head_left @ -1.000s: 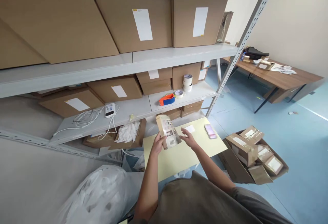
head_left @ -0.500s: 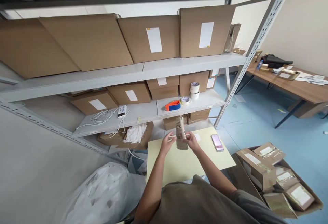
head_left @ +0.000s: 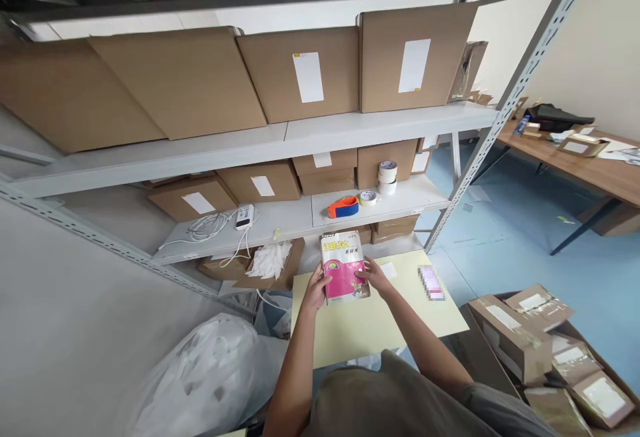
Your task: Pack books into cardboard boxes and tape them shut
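Note:
A book (head_left: pixel 345 269) with a pink and white cover and yellow Chinese lettering faces me above the pale yellow board (head_left: pixel 360 337). My left hand (head_left: pixel 316 288) grips its left edge, thumb on the front. On the opposite edge, my right hand (head_left: pixel 375 275) is closed with its thumb over the cover. The fingers behind the book are hidden. A small white paper (head_left: pixel 389 269) lies on the board beyond my right hand, and a blurred-out pinkish item (head_left: pixel 431 283) is near the board's right side.
Tape rolls (head_left: pixel 387 178) and an orange-blue item (head_left: pixel 343 207) stand on the middle shelf (head_left: pixel 295 213), beside a power strip (head_left: pixel 245 217). Cardboard boxes (head_left: pixel 310 73) line the rack. A carton of packed parcels (head_left: pixel 510 330) is at right; a white plastic bag (head_left: pixel 210 377) bulges at left.
The book was seen narrow, nearly edge-on; now its pink front cover faces me. My left hand has moved slightly left and down and grips its edge. The view has shifted a little.

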Demonstrator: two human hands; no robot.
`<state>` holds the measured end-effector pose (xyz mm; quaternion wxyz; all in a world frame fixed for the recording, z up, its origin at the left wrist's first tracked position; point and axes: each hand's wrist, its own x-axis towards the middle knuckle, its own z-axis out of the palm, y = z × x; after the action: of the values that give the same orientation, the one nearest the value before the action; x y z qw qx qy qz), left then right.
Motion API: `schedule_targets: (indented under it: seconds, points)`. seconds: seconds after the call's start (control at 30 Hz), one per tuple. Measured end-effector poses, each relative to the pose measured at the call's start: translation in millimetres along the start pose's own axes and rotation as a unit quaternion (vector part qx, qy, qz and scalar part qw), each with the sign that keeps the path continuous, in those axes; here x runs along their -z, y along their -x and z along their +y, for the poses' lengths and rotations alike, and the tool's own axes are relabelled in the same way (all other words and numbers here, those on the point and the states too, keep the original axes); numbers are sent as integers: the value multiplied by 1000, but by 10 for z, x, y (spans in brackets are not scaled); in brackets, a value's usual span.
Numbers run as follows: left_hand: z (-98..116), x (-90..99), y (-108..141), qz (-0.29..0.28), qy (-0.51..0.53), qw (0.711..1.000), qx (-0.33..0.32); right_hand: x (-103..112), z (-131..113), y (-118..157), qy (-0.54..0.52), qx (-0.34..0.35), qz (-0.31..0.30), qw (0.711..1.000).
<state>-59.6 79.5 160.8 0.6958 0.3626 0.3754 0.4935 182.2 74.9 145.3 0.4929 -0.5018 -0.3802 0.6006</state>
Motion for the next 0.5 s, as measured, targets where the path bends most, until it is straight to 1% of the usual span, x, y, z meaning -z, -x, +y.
schedule_targets:
  seconds: [0.07,0.1,0.2,0.3,0.37,0.5]
  points:
    - [-46,50,10,-12,1,1000,18,35,-17,-7,-59,-29,-65,996]
    - [-67,75,2,-16,-8,1000,23,33,-5,-1,-85,-35,-76,993]
    - [-142,185,-71,-29,-77,996,39,3,116,20,-119,-46,-51,991]
    - [-282,350,-182,-42,-158,985,63,36,316,7,-116,-75,-29,990]
    - [-440,463,-245,-24,-184,980,77,116,466,-32,-100,-101,-21,990]
    - [-891,611,-302,51,-184,973,126,337,824,-173,-44,-154,-31,987]
